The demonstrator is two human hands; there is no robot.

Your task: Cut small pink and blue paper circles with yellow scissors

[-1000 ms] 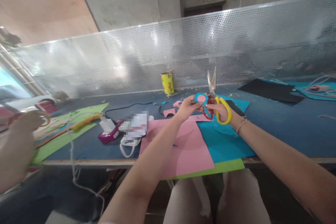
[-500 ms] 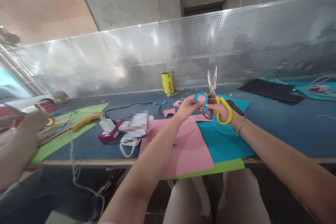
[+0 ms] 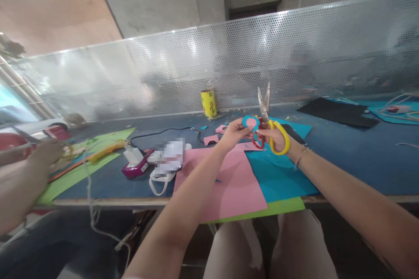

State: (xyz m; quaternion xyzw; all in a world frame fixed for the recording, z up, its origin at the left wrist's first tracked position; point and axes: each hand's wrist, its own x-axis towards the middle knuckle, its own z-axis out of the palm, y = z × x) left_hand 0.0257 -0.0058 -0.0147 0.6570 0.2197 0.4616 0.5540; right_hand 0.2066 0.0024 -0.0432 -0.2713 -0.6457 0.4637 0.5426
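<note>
A co-worker's hand (image 3: 46, 153) is at the far left of the worktop (image 3: 360, 157). The left hand (image 3: 234, 133) pinches a small blue and pink paper circle (image 3: 251, 123) up in the air. Just beside it, the right hand (image 3: 276, 137) grips yellow scissors (image 3: 270, 124), blades pointing up.

The left hand (image 3: 236, 132) covers part of the paper cutout (image 3: 251, 123). The right hand (image 3: 276, 138) hides part of the scissors (image 3: 268, 122) handles. Left of both, a pixelated patch (image 3: 168, 157) stays unreadable.
</note>
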